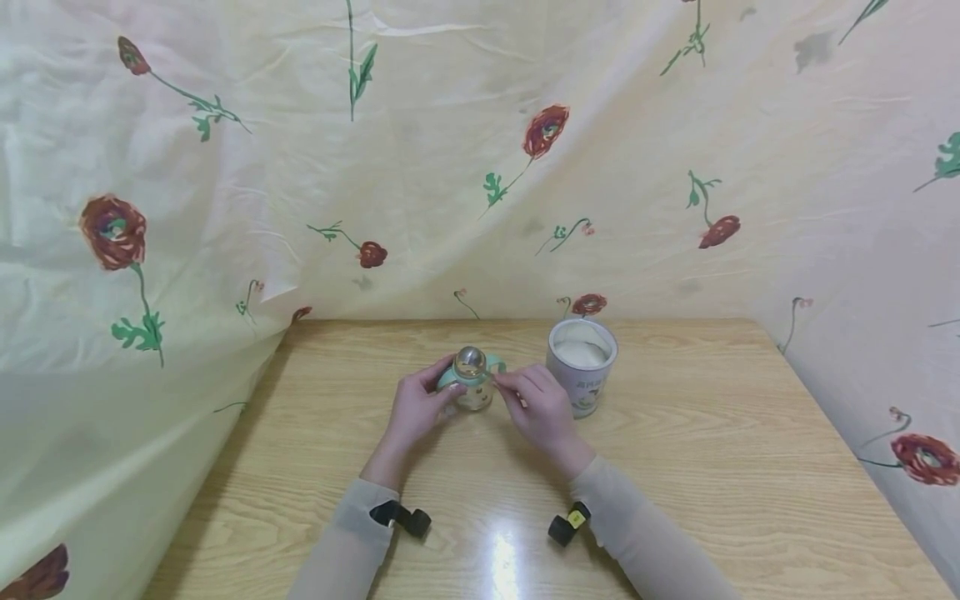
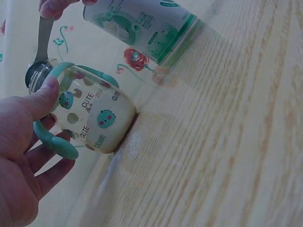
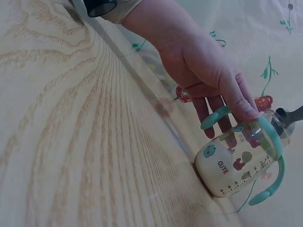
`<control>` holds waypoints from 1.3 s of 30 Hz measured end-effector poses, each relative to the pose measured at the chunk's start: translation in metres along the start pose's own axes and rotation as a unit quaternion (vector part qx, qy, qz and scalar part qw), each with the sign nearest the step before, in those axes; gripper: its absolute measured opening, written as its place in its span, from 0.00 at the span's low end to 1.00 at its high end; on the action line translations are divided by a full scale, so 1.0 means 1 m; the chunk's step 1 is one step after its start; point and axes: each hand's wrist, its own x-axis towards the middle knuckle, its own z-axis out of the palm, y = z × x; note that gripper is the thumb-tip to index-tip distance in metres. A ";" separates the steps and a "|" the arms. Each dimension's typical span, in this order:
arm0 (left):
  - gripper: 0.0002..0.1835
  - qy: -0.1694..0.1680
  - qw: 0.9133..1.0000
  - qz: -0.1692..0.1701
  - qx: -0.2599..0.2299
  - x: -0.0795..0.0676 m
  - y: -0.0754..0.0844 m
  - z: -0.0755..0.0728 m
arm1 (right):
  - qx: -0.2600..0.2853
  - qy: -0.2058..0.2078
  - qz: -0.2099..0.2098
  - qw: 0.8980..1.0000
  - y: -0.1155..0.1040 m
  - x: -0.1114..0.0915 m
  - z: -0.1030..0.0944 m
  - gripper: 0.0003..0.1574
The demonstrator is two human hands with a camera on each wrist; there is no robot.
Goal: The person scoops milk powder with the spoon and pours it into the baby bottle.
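A clear baby bottle with mint-green side handles stands on the wooden table. In the left wrist view, the bottle shows cartoon prints and "CUTE" lettering, with a pale whitish content at its bottom. My left hand grips it near the neck, thumb pressed to the upper collar. The right hand pinches the handle of a metal spoon, whose bowl is at the bottle's open mouth. In the right wrist view, the spoon enters from the right edge; the right hand itself is out of that view.
An open pale can with white powder inside stands just right of the bottle, beside the right hand. Its printing is green in the left wrist view. A flower-patterned cloth hangs behind and at both sides of the table.
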 end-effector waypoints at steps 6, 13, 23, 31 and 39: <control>0.29 0.001 1.000 -0.007 0.003 0.000 0.005 0.000 | 0.017 0.024 0.056 0.998 0.000 0.001 0.000 0.13; 0.27 0.011 0.999 -0.031 0.011 0.000 0.011 -0.004 | 0.077 0.088 0.178 0.977 -0.009 0.010 -0.003 0.10; 0.23 0.029 0.999 -0.038 0.018 0.002 0.010 -0.007 | 0.126 0.118 0.252 0.952 -0.041 0.038 -0.018 0.08; 0.26 0.038 0.998 -0.028 0.052 0.001 0.016 -0.009 | 0.190 0.144 0.385 0.892 -0.023 0.031 -0.016 0.05; 0.27 0.059 0.997 0.014 0.038 -0.003 0.034 -0.009 | 0.237 0.178 0.402 0.866 -0.015 0.040 -0.049 0.03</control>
